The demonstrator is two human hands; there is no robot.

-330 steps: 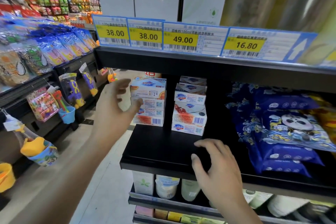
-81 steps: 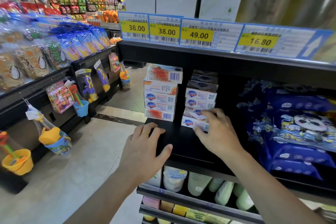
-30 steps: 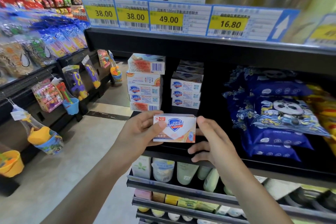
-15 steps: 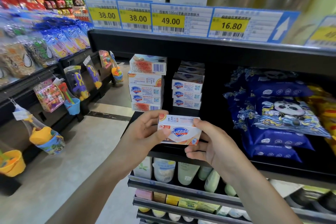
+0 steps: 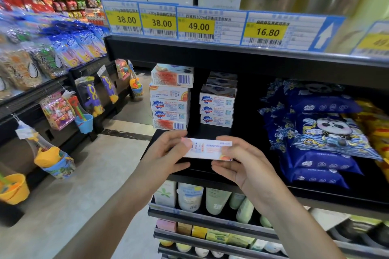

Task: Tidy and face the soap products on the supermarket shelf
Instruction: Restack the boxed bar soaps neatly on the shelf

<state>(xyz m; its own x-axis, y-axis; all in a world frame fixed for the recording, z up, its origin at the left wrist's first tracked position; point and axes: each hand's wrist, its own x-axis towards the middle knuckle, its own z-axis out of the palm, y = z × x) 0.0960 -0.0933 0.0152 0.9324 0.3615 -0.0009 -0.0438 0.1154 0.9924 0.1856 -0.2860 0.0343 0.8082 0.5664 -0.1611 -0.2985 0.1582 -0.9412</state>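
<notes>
Box (image 5: 207, 150), pinched between left hand (image 5: 166, 154) and right hand (image 5: 242, 164) before the shelf (image 5: 168, 143), has turned from logo face to narrow side, so I judge it needs another turn before stacking.

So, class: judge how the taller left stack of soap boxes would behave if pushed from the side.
The left stack looks five boxes high with uneven edges, so it would probably topple or shear. The boxes look stiff, likely sliding on the smooth black shelf.

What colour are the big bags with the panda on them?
Dark blue, with a white-and-black panda and wave patterns. The panda bags show best in the head view.
</notes>
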